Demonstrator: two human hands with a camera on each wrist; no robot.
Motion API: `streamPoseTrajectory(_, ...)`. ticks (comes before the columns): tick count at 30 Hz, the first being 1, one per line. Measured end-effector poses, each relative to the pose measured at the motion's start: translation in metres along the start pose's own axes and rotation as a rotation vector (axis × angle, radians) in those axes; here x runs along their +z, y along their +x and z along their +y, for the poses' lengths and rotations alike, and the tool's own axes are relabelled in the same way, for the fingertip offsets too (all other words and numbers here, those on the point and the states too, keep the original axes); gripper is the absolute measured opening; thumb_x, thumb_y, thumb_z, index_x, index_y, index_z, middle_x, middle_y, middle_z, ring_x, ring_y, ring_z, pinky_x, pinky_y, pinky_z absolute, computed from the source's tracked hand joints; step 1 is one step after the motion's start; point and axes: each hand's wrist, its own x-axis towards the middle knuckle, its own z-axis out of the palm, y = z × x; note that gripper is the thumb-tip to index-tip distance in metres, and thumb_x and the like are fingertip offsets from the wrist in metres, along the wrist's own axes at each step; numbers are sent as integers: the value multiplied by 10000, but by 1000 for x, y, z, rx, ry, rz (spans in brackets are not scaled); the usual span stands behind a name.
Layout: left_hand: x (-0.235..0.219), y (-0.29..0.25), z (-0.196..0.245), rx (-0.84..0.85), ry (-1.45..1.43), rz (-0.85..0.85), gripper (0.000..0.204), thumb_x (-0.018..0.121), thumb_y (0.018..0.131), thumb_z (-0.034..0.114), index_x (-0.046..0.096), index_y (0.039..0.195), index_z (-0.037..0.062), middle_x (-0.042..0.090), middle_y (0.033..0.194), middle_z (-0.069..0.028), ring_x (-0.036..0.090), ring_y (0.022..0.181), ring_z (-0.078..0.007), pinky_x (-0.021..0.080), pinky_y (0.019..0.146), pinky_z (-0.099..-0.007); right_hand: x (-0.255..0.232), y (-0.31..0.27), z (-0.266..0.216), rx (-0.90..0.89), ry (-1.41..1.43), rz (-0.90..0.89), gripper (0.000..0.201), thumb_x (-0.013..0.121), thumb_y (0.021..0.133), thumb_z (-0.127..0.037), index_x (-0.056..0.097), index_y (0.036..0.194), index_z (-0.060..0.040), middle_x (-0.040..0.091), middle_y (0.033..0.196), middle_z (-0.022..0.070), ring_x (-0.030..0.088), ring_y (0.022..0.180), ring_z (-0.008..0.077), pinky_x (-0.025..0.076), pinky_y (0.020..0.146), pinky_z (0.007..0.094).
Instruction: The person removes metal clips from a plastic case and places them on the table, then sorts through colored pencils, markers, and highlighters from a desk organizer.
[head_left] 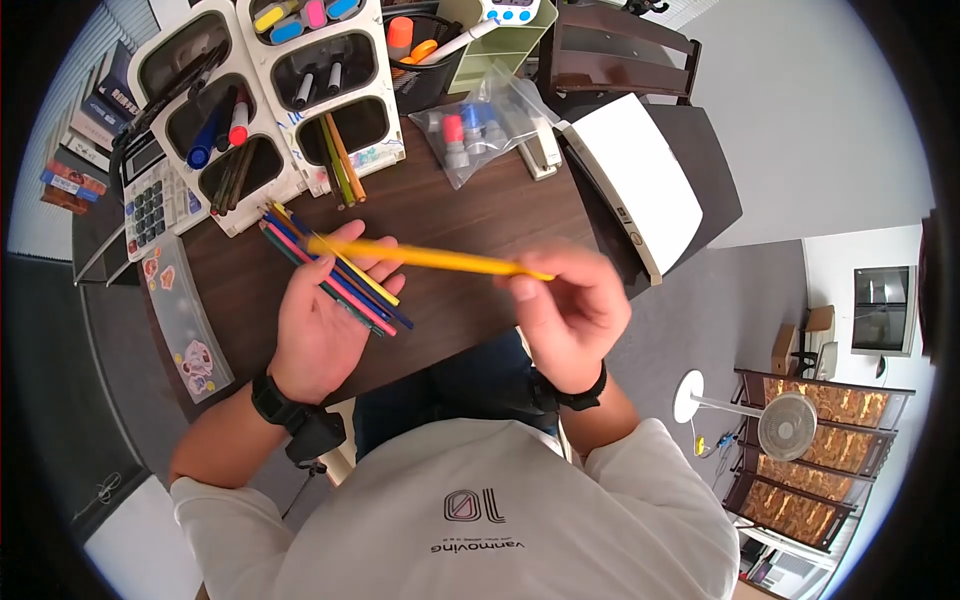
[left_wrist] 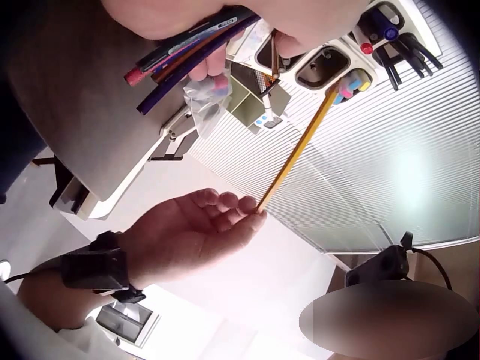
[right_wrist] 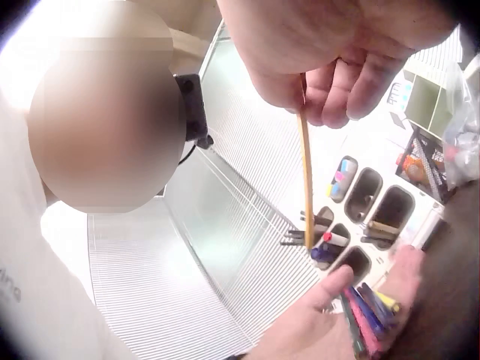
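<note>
My left hand, palm up, holds a bundle of coloured pencils between thumb and fingers: pink, blue, yellow and dark green ones show. To its right, my right hand pinches one end of a long yellow pencil, whose other end reaches over the left fingers; whether it touches them I cannot tell. In the left wrist view the bundle sticks out from the left hand, and the yellow pencil slants up from the right fingertips. The right wrist view shows the yellow pencil hanging below the right hand.
A white organizer with pens, markers and pencils stands at the table's back left, beside a black mesh cup. Near them lie a calculator, a clear bag, a stapler and a sticker-covered clear case. A white box is farther right.
</note>
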Motion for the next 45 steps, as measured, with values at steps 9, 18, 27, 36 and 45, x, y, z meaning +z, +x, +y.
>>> streamPoseTrajectory(9, 9, 0, 0, -18, 86, 88, 537, 452, 1070, 190, 388, 1584, 47, 570, 1481, -225, 550, 1390, -340, 427, 1188, -501, 46, 53, 36, -305, -546, -110, 285, 783, 848, 25, 717, 1117, -40, 737, 1002, 132, 702, 908, 339, 576, 806, 407)
streamPoseTrajectory(18, 5, 2, -1, 19, 47, 67, 312, 495, 1099, 144, 514, 1400, 65, 640, 1367, -214, 617, 1304, -323, 477, 1130, -498, 69, 58, 41, -162, -562, -311, 305, 729, 918, -31, 702, 1222, -27, 744, 1044, 172, 726, 940, 365, 591, 814, 423)
streamPoseTrajectory(27, -1, 3, -3, 28, -12, 19, 313, 478, 1102, 161, 522, 1397, 66, 641, 1363, -209, 619, 1300, -315, 480, 1126, -491, 67, 51, 34, -112, -527, -350, 302, 701, 934, -35, 697, 1236, -38, 726, 1059, 178, 727, 910, 364, 594, 805, 422)
streamPoseTrajectory(36, 4, 1, -1, 39, 15, 53, 288, 494, 1125, 168, 504, 1396, 68, 613, 1438, -222, 595, 1352, -323, 480, 1138, -486, 38, -1, 5, 258, -482, -432, 322, 817, 929, -143, 718, 1221, -49, 751, 869, 101, 735, 738, 223, 582, 665, 322)
streamPoseTrajectory(45, 8, 2, 0, 31, 37, 87, 308, 495, 1138, 245, 531, 1402, 91, 648, 1385, -142, 626, 1287, -281, 497, 1120, -463, 5, 8, -5, -96, -308, -241, 221, 802, 858, 38, 760, 1068, -18, 744, 936, 118, 716, 815, 230, 558, 715, 336)
